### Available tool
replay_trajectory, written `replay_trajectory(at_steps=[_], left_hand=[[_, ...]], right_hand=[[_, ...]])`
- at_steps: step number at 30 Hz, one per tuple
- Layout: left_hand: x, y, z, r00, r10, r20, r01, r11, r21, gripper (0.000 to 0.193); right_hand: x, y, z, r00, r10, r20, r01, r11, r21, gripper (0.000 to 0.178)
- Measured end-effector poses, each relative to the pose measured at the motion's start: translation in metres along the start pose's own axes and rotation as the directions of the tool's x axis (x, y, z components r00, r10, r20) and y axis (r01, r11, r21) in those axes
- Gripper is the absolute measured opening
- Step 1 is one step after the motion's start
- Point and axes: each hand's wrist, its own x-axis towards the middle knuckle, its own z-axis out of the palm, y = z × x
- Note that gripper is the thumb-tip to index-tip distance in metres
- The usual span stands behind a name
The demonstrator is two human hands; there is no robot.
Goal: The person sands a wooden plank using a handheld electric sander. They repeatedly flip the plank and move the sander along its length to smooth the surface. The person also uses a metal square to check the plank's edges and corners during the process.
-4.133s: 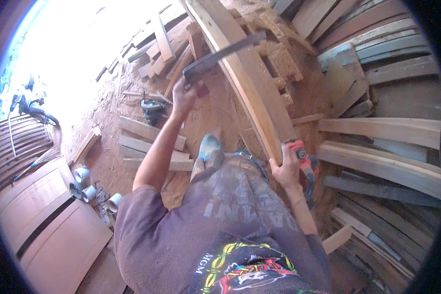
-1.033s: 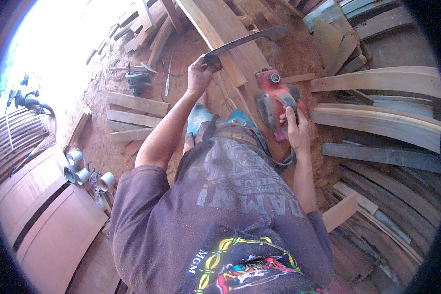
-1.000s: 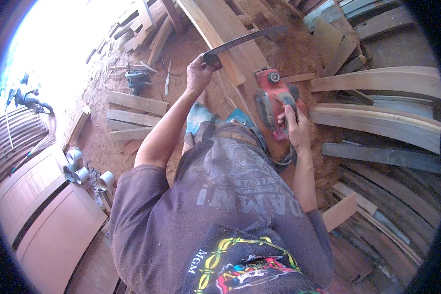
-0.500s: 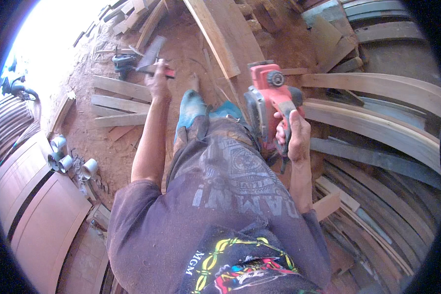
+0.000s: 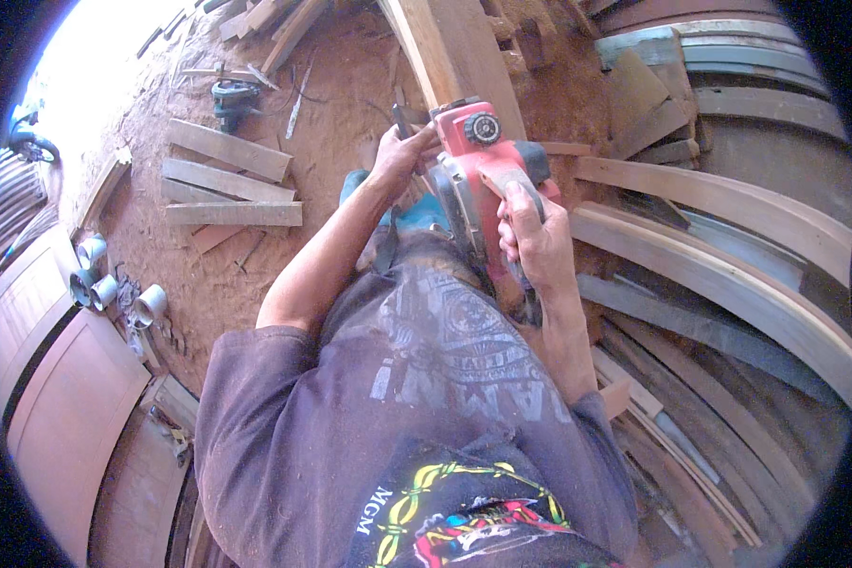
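My right hand [image 5: 537, 232] is wrapped round the rear handle of a red electric hand planer [image 5: 464, 180], which has a black knob at its far end. My left hand [image 5: 405, 151] is closed beside the planer's front left side. A narrow dark tool [image 5: 400, 120] sticks up from its fingers; most of it is hidden, so I cannot tell its kind. Just beyond the planer lies a thick timber [image 5: 473, 57], its near end covered by the planer. Whether the planer touches the timber cannot be made out.
Short boards [image 5: 227, 180] and a dark green power tool [image 5: 232, 99] lie on the dirt floor at left. Pale pipe pieces [image 5: 149, 305] stand near brown panels [image 5: 76, 398]. Long curved planks [image 5: 729, 256] are stacked along the right. Several offcuts [image 5: 265, 28] lie far off.
My left hand has swung right and inward, bringing its tool from over the floor to beside the planer. The planer has shifted left and slightly forward in my right hand.
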Motion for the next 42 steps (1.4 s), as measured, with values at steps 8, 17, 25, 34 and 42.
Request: replay_trajectory(at_steps=[8,17,25,34,42], left_hand=[[0.000,0.002,-0.001,0.998,-0.029,-0.062,0.036,0.993,0.111,0.036],[-0.019,0.004,0.006,0.996,-0.091,-0.001,0.090,0.991,0.100,0.018],[-0.026,-0.030,-0.003,0.991,-0.094,0.095,0.080,0.987,0.142,0.023],[-0.038,-0.077,0.000,0.983,-0.161,0.090,0.137,0.964,0.226,0.041],[-0.053,-0.068,-0.018,0.991,-0.134,0.001,0.130,0.962,0.241,0.035]], right_hand=[[0.027,-0.012,0.009,1.000,-0.004,0.016,0.004,1.000,-0.013,0.038],[0.041,-0.021,0.018,0.999,-0.046,0.002,0.046,0.999,-0.018,0.041],[0.069,-0.008,0.022,0.997,-0.081,0.019,0.081,0.997,-0.008,0.042],[0.124,-0.043,0.041,0.961,-0.275,0.021,0.276,0.961,-0.025,0.050],[0.172,-0.082,0.048,0.927,-0.374,-0.026,0.375,0.927,0.015,0.056]])
